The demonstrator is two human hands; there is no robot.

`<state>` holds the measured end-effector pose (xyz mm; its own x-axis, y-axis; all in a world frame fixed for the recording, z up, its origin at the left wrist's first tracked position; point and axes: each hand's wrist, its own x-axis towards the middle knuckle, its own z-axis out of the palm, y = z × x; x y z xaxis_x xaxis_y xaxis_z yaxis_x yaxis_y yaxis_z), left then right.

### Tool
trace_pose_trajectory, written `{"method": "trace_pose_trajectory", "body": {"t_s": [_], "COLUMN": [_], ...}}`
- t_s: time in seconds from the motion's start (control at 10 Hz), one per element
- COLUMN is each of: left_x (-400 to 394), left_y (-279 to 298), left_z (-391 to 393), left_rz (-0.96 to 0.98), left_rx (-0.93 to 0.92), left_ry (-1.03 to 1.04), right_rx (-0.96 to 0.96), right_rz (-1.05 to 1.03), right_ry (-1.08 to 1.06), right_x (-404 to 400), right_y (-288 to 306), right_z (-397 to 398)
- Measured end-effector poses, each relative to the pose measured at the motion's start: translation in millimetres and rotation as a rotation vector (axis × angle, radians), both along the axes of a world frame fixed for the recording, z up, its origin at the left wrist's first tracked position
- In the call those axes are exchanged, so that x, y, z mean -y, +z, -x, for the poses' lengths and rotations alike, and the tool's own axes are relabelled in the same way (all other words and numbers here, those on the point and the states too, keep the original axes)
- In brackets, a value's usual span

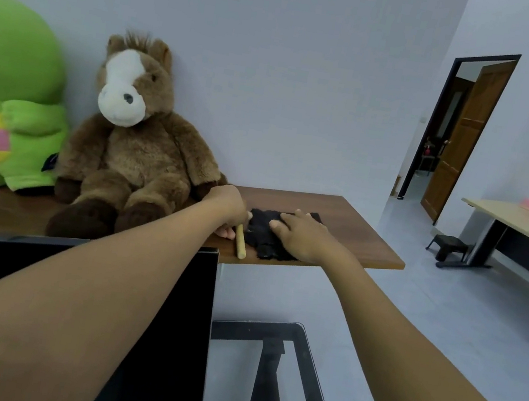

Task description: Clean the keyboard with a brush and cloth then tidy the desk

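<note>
A green plush toy (5,97) and a brown toy horse (127,140) sit on the desk (354,238). The left hand (225,206) curls around the wooden brush handle (240,241) — just beside it, the right hand (299,233) presses flat, fingers spread, on the black cloth (264,235) near the desk's right end.

- A brush (240,241) is lying on the desk (353,242), touching the cloth (268,235) at its 9 o'clock.
- A plush horse (133,145) is sitting at the brush's 9 o'clock.
- A plush frog (5,97) is sitting at the horse's 9 o'clock.
</note>
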<state>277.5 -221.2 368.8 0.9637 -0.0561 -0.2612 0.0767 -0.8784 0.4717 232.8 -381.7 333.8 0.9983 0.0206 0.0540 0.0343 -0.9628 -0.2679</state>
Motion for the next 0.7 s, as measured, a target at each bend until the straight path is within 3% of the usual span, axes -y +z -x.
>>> {"method": "trace_pose_trajectory", "body": {"t_s": [0.1,0.3,0.4,0.5,0.7], "left_x": [-3.1,6.3,8.7,5.8,-16.8], "left_y": [-0.2,4.6,5.5,4.5,17.7], "left_z": [0.7,14.5,17.9,11.1,21.1], "left_rz": [0.035,-0.269,-0.377,-0.285,-0.052], "left_rx": [0.127,0.1,0.134,0.063,0.271], "left_ry": [-0.038,-0.276,-0.321,-0.281,-0.212], "right_rx": [0.232,0.051,0.091,0.067,0.161], "right_rz": [0.003,0.04,0.073,0.07,0.061], "right_ry": [-0.197,-0.24,-0.246,-0.249,-0.289], "right_x": [19.2,28.0,25.0,26.3,10.9], "right_y": [1.7,4.3,1.3,2.8,30.9], "right_z": [5.1,16.2,17.6,16.1,20.1]}}
